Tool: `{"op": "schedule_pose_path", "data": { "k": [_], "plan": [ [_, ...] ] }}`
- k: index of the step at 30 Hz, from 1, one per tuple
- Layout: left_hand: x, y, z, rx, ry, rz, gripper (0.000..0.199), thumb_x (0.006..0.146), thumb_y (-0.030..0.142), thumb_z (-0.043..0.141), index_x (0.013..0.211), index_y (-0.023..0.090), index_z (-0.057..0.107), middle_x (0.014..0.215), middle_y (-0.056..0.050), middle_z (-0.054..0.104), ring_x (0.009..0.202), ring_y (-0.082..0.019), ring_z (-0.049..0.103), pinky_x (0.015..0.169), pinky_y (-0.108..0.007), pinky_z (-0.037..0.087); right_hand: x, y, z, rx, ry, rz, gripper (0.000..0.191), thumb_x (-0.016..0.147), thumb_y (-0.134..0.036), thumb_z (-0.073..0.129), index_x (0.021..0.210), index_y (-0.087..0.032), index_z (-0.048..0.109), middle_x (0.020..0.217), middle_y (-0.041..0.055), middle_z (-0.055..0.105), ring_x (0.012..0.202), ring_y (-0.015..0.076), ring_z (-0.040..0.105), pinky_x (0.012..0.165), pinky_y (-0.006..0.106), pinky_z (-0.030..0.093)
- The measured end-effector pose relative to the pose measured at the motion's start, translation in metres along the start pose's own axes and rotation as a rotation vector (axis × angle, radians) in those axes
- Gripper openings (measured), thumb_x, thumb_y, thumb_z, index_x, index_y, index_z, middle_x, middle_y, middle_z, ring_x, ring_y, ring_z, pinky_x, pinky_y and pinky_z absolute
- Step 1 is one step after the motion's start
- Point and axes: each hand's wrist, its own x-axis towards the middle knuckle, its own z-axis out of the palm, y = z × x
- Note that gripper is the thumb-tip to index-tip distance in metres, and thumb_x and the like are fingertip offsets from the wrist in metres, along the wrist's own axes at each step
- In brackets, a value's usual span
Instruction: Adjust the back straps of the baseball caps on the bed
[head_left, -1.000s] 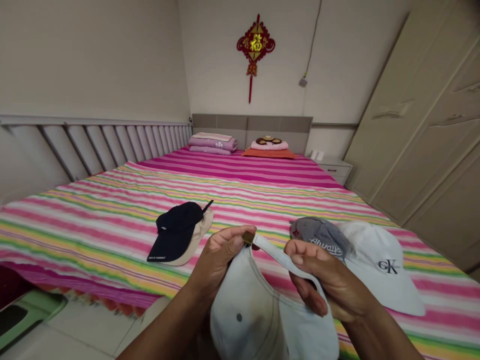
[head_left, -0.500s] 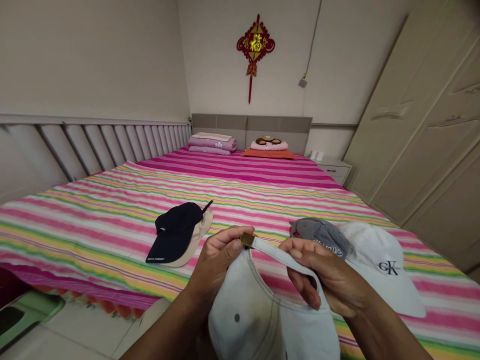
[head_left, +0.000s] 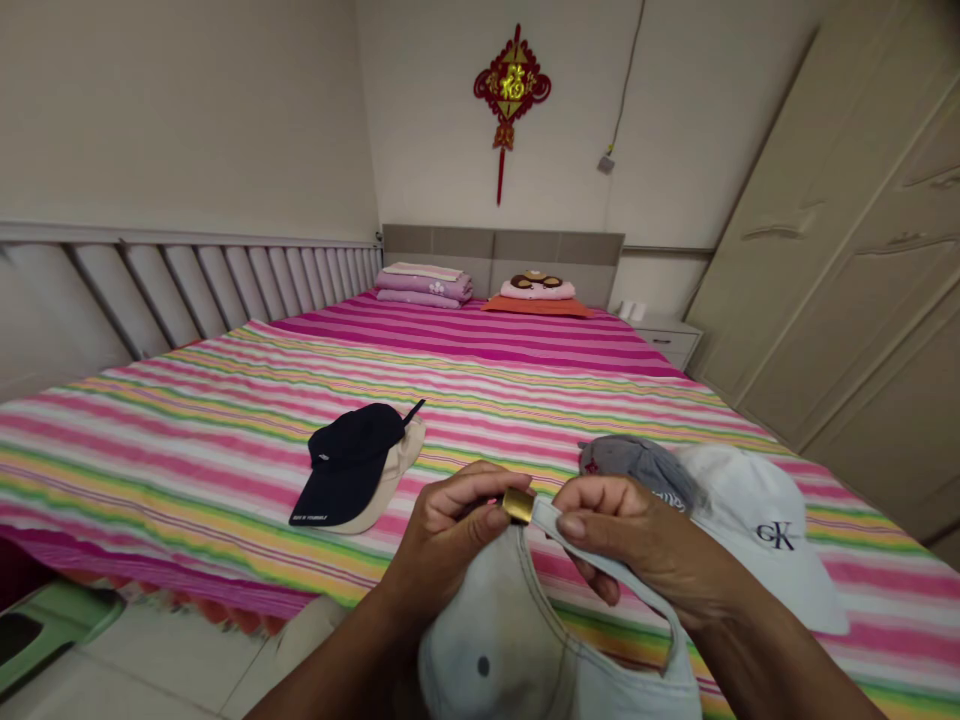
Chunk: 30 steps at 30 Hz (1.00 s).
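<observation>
A pale blue baseball cap is held up in front of me, its back opening and strap towards me. My left hand pinches the cap beside the brass buckle. Just right of the buckle, my right hand has the strap between thumb and fingers. Beyond my right hand lie a grey cap and a white cap with dark letters on its front. To the left, a navy cap rests over a beige cap on the bed.
The bed has a striped cover. Folded purple bedding and a pink folded item lie by the headboard. A green stool stands low at left. A nightstand and wardrobe are at right.
My right hand has slid left along the strap, closer to the buckle. The buckle has turned and shifted slightly right and down. More of the strap now loops behind my right hand.
</observation>
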Motion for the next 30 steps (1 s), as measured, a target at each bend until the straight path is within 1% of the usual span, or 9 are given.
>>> {"op": "schedule_pose_path", "data": {
  "k": [6, 9, 12, 16, 21, 26, 30],
  "plan": [
    [0.000, -0.003, -0.001, -0.010, 0.014, -0.002, 0.022, 0.075, 0.024, 0.059, 0.096, 0.025, 0.067, 0.092, -0.004, 0.063, 0.089, -0.017, 0.055, 0.081, -0.029, 0.042, 0.003, 0.003, 0.001, 0.073, -0.006, -0.015, 0.026, 0.067, -0.037, 0.067, 0.065, -0.014, 0.055, 0.043, -0.0042, 0.052, 0.032, 0.0031, 0.040, 0.031, 0.013, 0.029],
    [-0.001, -0.003, -0.001, -0.008, 0.017, -0.005, 0.022, 0.076, 0.025, 0.058, 0.096, 0.025, 0.067, 0.091, -0.005, 0.063, 0.089, -0.017, 0.055, 0.081, -0.029, 0.042, 0.005, 0.005, 0.003, 0.111, -0.015, 0.003, 0.027, 0.067, -0.038, 0.067, 0.065, -0.015, 0.054, 0.042, -0.0038, 0.052, 0.030, 0.0032, 0.040, 0.030, 0.012, 0.027],
    [-0.001, -0.003, -0.002, 0.013, 0.022, 0.005, 0.022, 0.076, 0.025, 0.058, 0.096, 0.025, 0.067, 0.092, -0.005, 0.063, 0.090, -0.018, 0.055, 0.081, -0.029, 0.042, 0.006, 0.009, 0.004, 0.170, -0.042, 0.021, 0.028, 0.066, -0.038, 0.067, 0.065, -0.015, 0.052, 0.041, -0.0044, 0.052, 0.029, 0.0028, 0.038, 0.030, 0.012, 0.027],
    [-0.001, -0.002, -0.002, 0.033, 0.025, 0.029, 0.023, 0.076, 0.024, 0.058, 0.097, 0.025, 0.067, 0.091, -0.005, 0.063, 0.090, -0.018, 0.055, 0.081, -0.029, 0.042, 0.008, 0.011, 0.008, 0.209, -0.081, -0.006, 0.028, 0.067, -0.038, 0.067, 0.063, -0.015, 0.051, 0.039, -0.0056, 0.050, 0.027, 0.0025, 0.036, 0.029, 0.012, 0.029],
    [0.000, -0.003, -0.002, 0.048, -0.008, 0.054, 0.024, 0.076, 0.023, 0.057, 0.098, 0.027, 0.066, 0.092, -0.004, 0.064, 0.091, -0.017, 0.055, 0.081, -0.028, 0.041, 0.007, 0.008, 0.010, 0.131, -0.056, -0.010, 0.026, 0.067, -0.036, 0.065, 0.062, -0.014, 0.053, 0.041, -0.0047, 0.051, 0.029, 0.0024, 0.038, 0.029, 0.011, 0.025],
    [0.000, -0.001, -0.003, 0.101, -0.039, 0.099, 0.026, 0.077, 0.021, 0.057, 0.101, 0.026, 0.065, 0.091, -0.005, 0.064, 0.090, -0.018, 0.056, 0.080, -0.029, 0.042, 0.004, 0.001, 0.008, 0.051, -0.033, 0.005, 0.022, 0.066, -0.032, 0.067, 0.063, -0.014, 0.055, 0.038, -0.0073, 0.047, 0.029, 0.0024, 0.036, 0.028, 0.012, 0.025],
    [0.000, 0.000, -0.004, 0.123, -0.065, 0.111, 0.028, 0.076, 0.021, 0.057, 0.103, 0.025, 0.065, 0.094, -0.007, 0.063, 0.089, -0.019, 0.055, 0.079, -0.031, 0.043, 0.004, -0.002, 0.007, 0.044, -0.037, 0.017, 0.022, 0.064, -0.032, 0.067, 0.061, -0.014, 0.054, 0.037, -0.0067, 0.048, 0.028, 0.0022, 0.035, 0.026, 0.012, 0.022]
  ]
}}
